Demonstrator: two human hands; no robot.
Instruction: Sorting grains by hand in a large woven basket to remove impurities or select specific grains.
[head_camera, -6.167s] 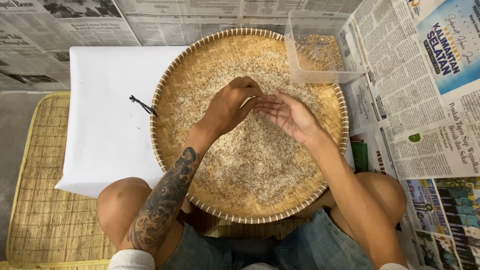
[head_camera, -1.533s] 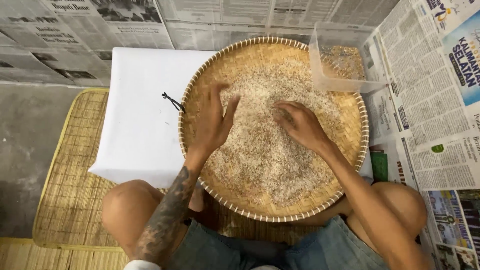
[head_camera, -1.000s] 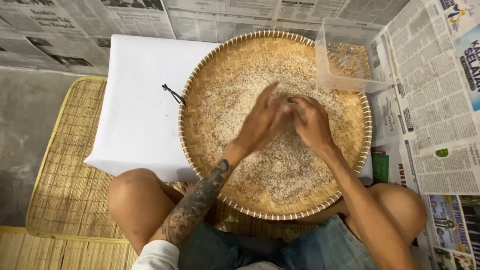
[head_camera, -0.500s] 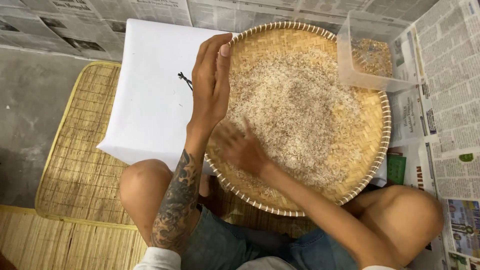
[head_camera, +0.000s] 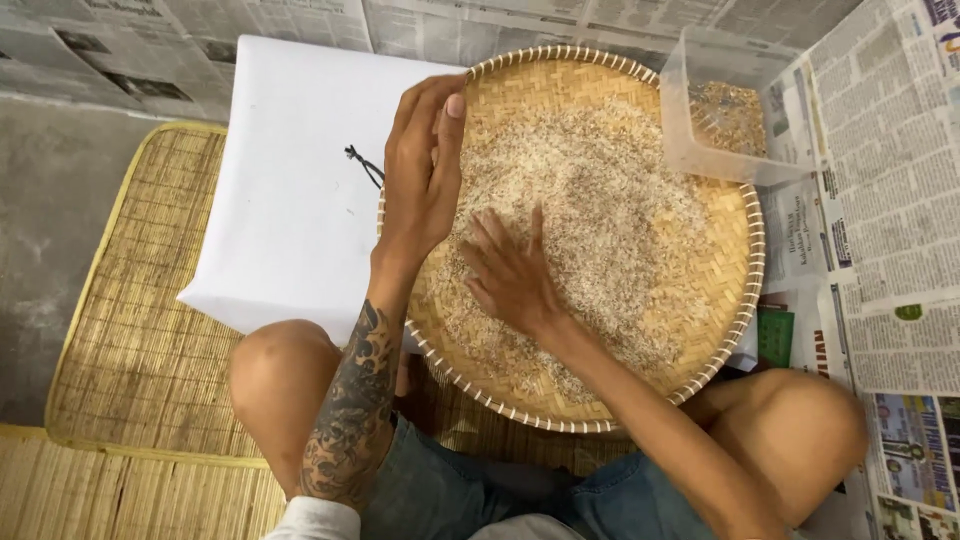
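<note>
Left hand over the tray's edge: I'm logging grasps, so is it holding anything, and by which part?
Cannot be told: the left hand is raised with fingertips pinched together, but anything between them is too small to see.
</note>
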